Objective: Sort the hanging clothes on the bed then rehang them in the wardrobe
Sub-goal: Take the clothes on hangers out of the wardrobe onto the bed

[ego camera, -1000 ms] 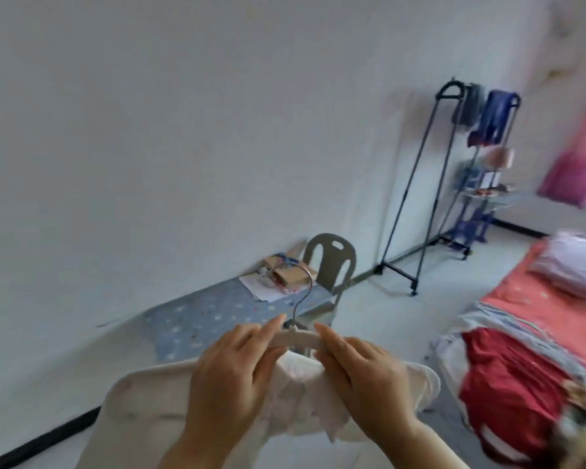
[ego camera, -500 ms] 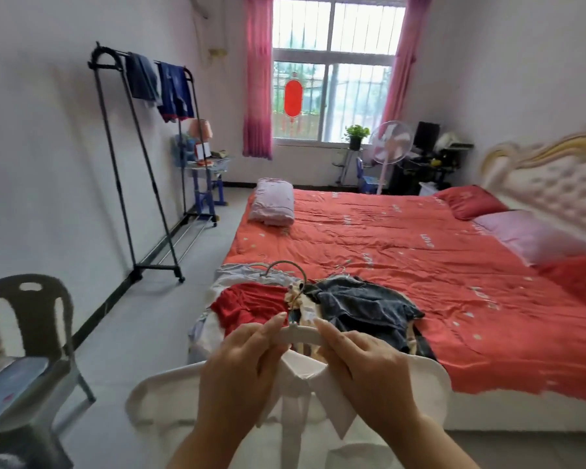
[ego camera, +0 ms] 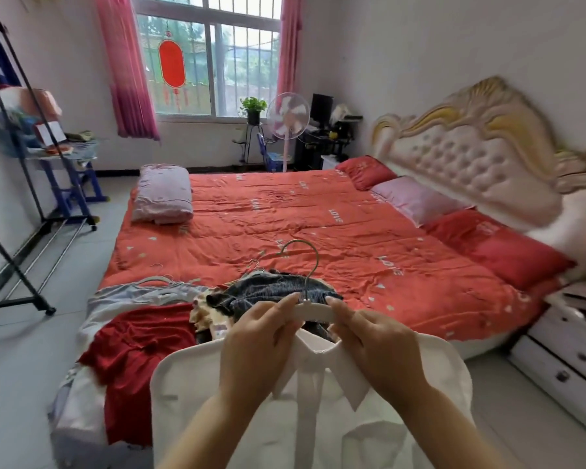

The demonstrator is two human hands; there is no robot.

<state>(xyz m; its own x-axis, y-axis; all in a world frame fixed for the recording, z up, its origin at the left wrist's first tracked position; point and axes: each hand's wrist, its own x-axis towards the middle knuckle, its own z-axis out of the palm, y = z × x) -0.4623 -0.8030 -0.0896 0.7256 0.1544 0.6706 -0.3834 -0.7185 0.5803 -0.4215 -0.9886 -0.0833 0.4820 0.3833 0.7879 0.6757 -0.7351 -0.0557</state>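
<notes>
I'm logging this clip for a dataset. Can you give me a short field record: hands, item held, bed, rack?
left hand: grips the white hanger left of its hook
right hand: grips the hanger right of the hook
held item: white shirt, collared, on the hanger
bed: red quilt; clothes piled at the near corner
pile: red garment, dark garment, grey garment
clothes rack: black, by the left wall

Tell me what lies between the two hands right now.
Head view: the middle of the white hanger, where its metal hook rises, spans the gap between left hand and right hand, the white shirt collar just below.
</notes>
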